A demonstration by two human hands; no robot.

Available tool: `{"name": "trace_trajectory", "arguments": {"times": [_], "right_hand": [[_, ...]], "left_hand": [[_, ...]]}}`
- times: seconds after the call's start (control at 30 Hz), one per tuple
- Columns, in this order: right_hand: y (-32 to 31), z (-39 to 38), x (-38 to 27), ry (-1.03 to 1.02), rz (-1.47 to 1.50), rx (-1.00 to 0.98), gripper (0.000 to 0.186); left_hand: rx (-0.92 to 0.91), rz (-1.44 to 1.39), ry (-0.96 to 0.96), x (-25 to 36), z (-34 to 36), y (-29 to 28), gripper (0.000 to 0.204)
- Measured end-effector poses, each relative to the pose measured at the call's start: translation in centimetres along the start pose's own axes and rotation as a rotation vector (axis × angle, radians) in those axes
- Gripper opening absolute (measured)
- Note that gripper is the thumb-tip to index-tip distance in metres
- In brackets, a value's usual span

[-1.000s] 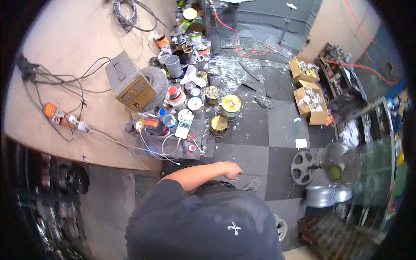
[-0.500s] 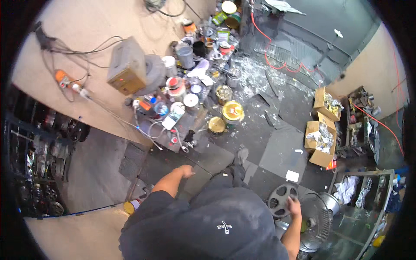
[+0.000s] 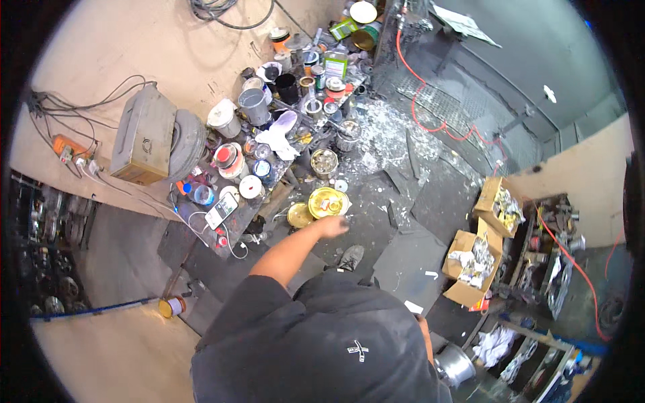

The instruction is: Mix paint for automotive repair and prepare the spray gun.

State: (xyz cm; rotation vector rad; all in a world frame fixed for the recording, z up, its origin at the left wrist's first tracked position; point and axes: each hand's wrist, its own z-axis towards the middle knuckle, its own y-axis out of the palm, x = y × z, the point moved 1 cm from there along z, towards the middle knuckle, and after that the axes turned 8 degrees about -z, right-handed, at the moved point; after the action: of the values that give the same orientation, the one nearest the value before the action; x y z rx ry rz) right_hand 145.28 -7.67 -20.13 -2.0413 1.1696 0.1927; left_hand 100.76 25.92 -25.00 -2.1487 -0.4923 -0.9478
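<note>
My left arm stretches forward, and my left hand (image 3: 332, 227) is just at the near side of a round yellow-lidded tub (image 3: 328, 203). Its fingers look loosely extended, the tips dark, and I see nothing held in them. Whether they touch the tub I cannot tell. A second yellowish tub (image 3: 299, 215) stands beside it, to the left of my hand. Of my right arm (image 3: 425, 338) only a strip of skin shows beside my dark shirt; my right hand's fingers are hidden.
A low bench at the left carries paint cans (image 3: 228, 160), a white phone (image 3: 222, 211) and a cable. Cartons (image 3: 474, 262) with crumpled foil stand at the right, near a silver wheel rim (image 3: 455, 365). A grey box (image 3: 142, 138) leans by the wall. A red hose (image 3: 435, 127) crosses the far floor.
My left hand has moved forward and right to the yellow tub. The spoked grey disc at my right hand and the fan beside it have gone out of sight. The whole view has shifted.
</note>
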Motion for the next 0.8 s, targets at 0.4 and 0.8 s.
{"name": "trace_trajectory", "arguments": {"times": [0.4,0.8], "right_hand": [[-13.5,16.6,9.1,-0.145,-0.224,0.020,0.027],[-31.4,44.7,-9.4,0.021,0.017,-0.148,0.031]], "left_hand": [[0.168,0.073,-0.180,3.3,1.4,-2.6,0.042],[0.040,-0.199,-0.685,4.1,-3.3,9.2,0.049]]}}
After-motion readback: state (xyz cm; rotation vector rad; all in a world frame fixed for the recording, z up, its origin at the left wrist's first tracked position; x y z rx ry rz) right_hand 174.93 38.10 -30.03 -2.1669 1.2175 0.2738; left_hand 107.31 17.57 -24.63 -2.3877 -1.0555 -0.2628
